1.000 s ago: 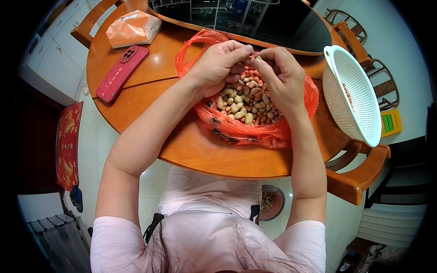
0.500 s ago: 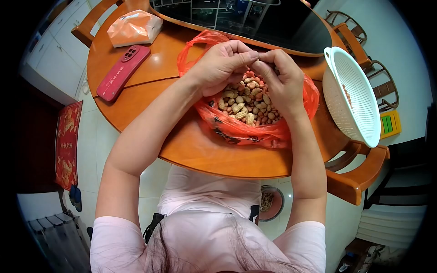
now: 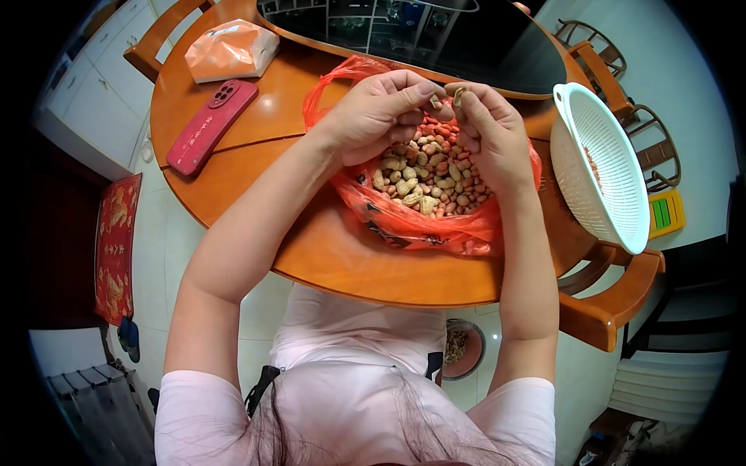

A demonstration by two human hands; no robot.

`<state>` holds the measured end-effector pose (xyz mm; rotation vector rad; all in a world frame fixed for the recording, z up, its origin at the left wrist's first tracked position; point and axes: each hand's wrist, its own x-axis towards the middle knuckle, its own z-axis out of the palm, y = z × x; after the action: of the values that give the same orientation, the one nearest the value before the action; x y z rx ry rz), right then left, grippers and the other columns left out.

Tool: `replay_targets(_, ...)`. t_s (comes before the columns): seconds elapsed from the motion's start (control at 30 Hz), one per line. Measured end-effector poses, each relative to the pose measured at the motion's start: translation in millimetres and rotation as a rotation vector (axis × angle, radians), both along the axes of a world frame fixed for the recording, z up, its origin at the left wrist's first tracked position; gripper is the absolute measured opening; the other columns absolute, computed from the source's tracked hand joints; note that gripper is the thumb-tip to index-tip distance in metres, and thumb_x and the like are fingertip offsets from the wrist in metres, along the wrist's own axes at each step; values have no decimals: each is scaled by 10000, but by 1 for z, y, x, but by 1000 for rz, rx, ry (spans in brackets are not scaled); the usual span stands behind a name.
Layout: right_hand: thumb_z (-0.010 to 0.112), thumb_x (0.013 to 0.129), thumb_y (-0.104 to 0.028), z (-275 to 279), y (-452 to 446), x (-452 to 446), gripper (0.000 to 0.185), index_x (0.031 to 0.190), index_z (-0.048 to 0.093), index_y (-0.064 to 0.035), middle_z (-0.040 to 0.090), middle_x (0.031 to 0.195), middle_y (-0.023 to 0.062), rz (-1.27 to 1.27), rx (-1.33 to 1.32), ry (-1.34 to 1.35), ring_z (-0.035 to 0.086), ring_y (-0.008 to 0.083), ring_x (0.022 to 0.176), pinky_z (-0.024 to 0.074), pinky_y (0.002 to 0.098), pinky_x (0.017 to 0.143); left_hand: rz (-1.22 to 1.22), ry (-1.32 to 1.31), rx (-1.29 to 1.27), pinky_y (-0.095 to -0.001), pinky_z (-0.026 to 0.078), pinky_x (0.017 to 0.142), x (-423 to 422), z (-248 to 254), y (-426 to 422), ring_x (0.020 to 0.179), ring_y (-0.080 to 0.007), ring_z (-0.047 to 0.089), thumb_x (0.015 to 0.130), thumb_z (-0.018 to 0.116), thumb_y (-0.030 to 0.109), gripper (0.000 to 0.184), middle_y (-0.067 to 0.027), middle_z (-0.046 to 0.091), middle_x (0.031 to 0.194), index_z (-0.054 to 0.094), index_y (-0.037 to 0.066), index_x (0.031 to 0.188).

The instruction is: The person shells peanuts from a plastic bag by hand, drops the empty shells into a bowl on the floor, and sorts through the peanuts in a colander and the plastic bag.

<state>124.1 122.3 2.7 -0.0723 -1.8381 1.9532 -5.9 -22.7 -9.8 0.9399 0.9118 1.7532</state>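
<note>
Above a red plastic bag (image 3: 420,233), my left hand (image 3: 381,109) pinches a piece of peanut shell (image 3: 437,102) between thumb and fingers. Close beside it, my right hand (image 3: 489,128) grips another piece of peanut shell (image 3: 458,96) at its fingertips. A small gap separates the two hands. Unshelled peanuts (image 3: 406,185) lie in the bag, mixed with loose reddish kernels (image 3: 443,140). The bag's rim is folded open on the round wooden table, and part of its far side is hidden behind my hands.
A white colander (image 3: 610,167) with some reddish kernels stands at the table's right. A phone in a red case (image 3: 211,128) and a tissue pack (image 3: 231,50) lie at the left. Behind the bag is a black glass turntable (image 3: 420,39). A bowl of shells (image 3: 466,349) sits on the floor.
My hands were together on one peanut; they have now drawn slightly apart, the right one moving to the right, each with a piece of shell.
</note>
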Motion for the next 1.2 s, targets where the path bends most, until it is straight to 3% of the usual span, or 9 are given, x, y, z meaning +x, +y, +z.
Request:
replay_targets(0.27,649,848,-76,2,-2,0,165,993,628,0,656,922,40,-97,256,170,604,84,825,479,203,736,360,614,108,-169,428,577,-1,-3,2,662,-5,480,925,562,181,201,-16,648,908,647,46,1048)
replay_targets(0.37,601,887,-116,2,0,1,165,1010,599,-6,636,883,42,-177,292,90,574,77,749,458,181,626,353,562,51,-156,407,538,2,0,1,650,-8,456,938,541,201,236,-28,651,904,622,25,1072)
replay_targets(0.47,518,934,-172,5,10,5,180,1026,561,-24,598,843,39,119,-284,120,508,83,646,385,167,506,52,90,-11,-147,381,503,-3,2,-3,619,-18,414,959,503,252,294,-47,632,898,576,14,1115)
replay_targets(0.5,446,961,-215,12,0,5,209,1033,536,-40,554,810,28,-29,-314,48,420,74,575,302,166,442,40,21,-47,-144,368,495,-3,3,-3,605,-20,399,964,489,272,307,-51,622,894,565,16,1114)
replay_targets(0.7,454,955,-199,16,-9,2,199,1004,558,-37,526,745,5,36,-433,9,414,50,581,303,165,441,10,-213,-184,-143,329,454,6,6,-1,562,-21,358,971,461,354,322,-36,556,839,537,43,1014)
replay_targets(0.8,494,940,-208,11,4,7,207,913,591,-27,482,653,-29,147,-258,-33,398,65,547,290,179,434,8,-82,-209,-153,307,438,0,7,-4,555,-22,351,960,482,369,318,3,529,756,543,59,927)
replay_targets(0.93,609,880,-243,7,-2,7,255,812,638,0,509,626,-47,-91,512,-77,463,64,571,382,220,514,188,357,-191,-180,355,493,-6,9,-8,589,-27,418,935,545,316,276,49,510,677,604,53,872)
replay_targets(1.1,649,796,-229,2,4,9,149,894,696,-127,665,793,112,-286,997,-333,645,257,761,490,375,670,402,1000,-233,-203,436,621,-4,0,-5,713,-46,549,905,587,219,207,2,620,765,640,21,931)
replay_targets(1.2,649,801,-236,-5,-3,5,159,923,692,-144,669,803,111,-350,1120,-260,642,278,770,494,382,670,454,1254,-399,-276,478,686,-5,-1,-8,775,-136,631,874,604,213,198,-59,671,805,660,51,971)
